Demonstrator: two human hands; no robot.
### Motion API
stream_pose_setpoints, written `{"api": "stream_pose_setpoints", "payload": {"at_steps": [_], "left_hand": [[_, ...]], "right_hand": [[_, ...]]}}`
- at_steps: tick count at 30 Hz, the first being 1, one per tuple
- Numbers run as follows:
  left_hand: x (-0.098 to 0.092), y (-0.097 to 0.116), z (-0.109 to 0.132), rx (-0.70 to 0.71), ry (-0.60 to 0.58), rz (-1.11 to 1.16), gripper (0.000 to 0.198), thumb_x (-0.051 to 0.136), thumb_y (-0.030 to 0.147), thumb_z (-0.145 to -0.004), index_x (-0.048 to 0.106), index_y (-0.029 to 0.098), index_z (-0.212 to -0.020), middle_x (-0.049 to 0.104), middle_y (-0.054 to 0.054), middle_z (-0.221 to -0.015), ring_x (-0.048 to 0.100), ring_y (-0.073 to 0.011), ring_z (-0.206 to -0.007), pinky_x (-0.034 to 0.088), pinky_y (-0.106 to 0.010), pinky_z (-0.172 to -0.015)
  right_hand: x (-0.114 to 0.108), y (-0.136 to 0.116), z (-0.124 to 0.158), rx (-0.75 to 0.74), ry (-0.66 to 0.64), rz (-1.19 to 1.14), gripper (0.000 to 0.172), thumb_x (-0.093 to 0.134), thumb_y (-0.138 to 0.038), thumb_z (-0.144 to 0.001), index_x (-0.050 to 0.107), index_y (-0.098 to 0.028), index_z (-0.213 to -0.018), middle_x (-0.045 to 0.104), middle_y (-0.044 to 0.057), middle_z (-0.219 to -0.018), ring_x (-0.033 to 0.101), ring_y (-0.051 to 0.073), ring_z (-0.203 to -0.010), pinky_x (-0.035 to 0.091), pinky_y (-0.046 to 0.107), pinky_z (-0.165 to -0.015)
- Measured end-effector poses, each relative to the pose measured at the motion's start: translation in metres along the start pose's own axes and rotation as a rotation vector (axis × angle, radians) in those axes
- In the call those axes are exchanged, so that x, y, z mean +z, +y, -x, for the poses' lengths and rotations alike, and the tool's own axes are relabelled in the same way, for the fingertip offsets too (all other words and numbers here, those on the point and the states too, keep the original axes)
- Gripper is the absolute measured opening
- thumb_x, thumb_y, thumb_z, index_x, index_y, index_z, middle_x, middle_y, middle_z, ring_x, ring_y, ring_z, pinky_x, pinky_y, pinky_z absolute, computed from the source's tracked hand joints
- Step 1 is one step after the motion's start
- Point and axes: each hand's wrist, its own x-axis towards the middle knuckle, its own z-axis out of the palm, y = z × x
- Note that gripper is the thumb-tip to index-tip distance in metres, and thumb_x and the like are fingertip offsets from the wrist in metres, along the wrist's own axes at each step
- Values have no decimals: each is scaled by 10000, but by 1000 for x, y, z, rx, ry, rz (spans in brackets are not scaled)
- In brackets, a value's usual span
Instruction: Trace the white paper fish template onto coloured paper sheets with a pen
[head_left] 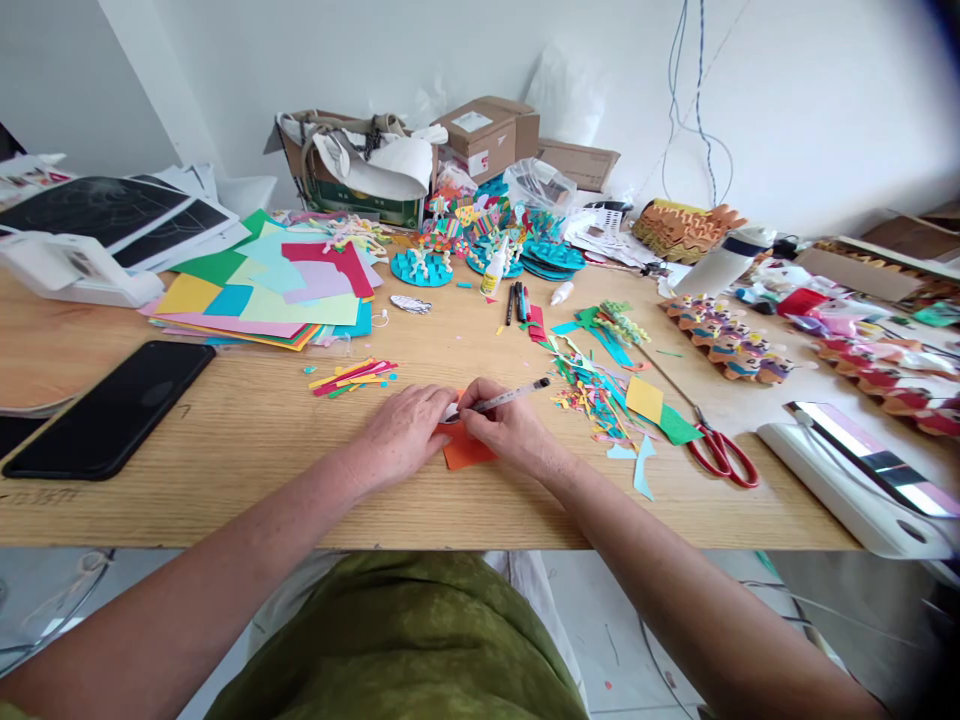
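Observation:
My right hand is closed around a pale patterned pencil with a dark end cap, its tip low over a piece of orange paper. On that paper lies a small white piece, partly covered by my fingers. My left hand holds the paper down from the left, thumb and fingers at its edge. The two hands nearly touch, and they hide the upper part of the orange paper.
Coloured paper strips lie ahead on the left, near a paper stack and a black phone. Right are paper scraps, red-handled scissors and a white device. Markers and a glue bottle stand farther back.

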Motion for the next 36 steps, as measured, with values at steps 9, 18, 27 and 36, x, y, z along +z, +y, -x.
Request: {"api": "stream_pose_setpoints", "payload": {"at_steps": [9, 18, 27, 36], "left_hand": [[4, -4, 0, 10, 14, 40, 206, 542, 137, -774, 491, 162, -972, 577, -69, -998, 529, -215, -959, 425, -362, -846], [4, -4, 0, 7, 30, 23, 191, 554, 131, -767, 482, 155, -942, 574, -61, -947, 536, -213, -905, 437, -349, -803], [4, -4, -1, -1, 28, 19, 187, 543, 135, -769, 477, 159, -943, 570, -60, -925, 540, -219, -887, 438, -353, -785], [5, -5, -1, -8, 27, 51, 215, 562, 132, -758, 473, 155, -952, 578, -66, -970, 540, -216, -918, 435, -349, -813]], "right_hand": [[6, 2, -4, -3, -7, 22, 88, 440, -116, -654, 469, -193, -684, 487, -43, -606, 427, 98, -544, 340, 224, -513], [9, 10, -4, -79, 18, 68, 67, 443, -139, -680, 479, -192, -698, 491, -38, -608, 420, 97, -530, 334, 222, -494], [12, 8, -4, -95, 22, 20, 80, 447, -116, -681, 460, -195, -682, 473, -45, -599, 417, 95, -530, 337, 217, -492], [12, 6, -4, -104, 11, 10, 98, 447, -98, -688, 447, -195, -697, 462, -48, -607, 414, 94, -541, 338, 212, -502]]}}
